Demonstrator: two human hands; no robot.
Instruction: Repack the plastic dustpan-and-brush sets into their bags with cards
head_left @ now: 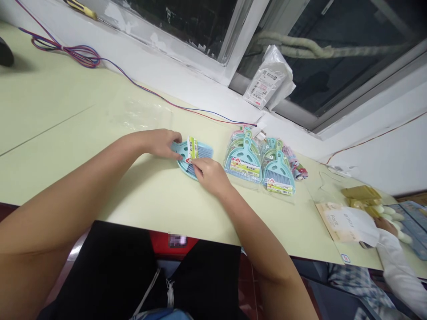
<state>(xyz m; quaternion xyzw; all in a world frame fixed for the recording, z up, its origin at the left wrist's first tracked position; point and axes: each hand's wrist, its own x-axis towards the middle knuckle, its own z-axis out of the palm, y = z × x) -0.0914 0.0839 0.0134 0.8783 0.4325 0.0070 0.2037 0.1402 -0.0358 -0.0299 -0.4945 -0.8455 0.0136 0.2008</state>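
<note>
A light blue dustpan and brush set point(205, 151) lies on the pale table with its handle toward the left. My left hand point(163, 144) closes around the handle end, thumb and fingers on either edge. A yellow-green and white label point(192, 149) crosses the set. My right hand point(211, 175) has its fingers curled in at the near side, with the thumb at the label's lower end; the other fingertips are hidden. Right of it lie bagged dustpan sets, one labelled blue set point(245, 162) in front of a stack and another blue set point(279, 175) beside it.
A clear plastic bag point(145, 113) lies behind my left arm. Red and blue wires point(133, 82) run along the wall. A white plastic package point(268, 80) stands on the sill. At the right, a co-worker's sleeved arm point(395, 262) reaches near a paper bag point(347, 222).
</note>
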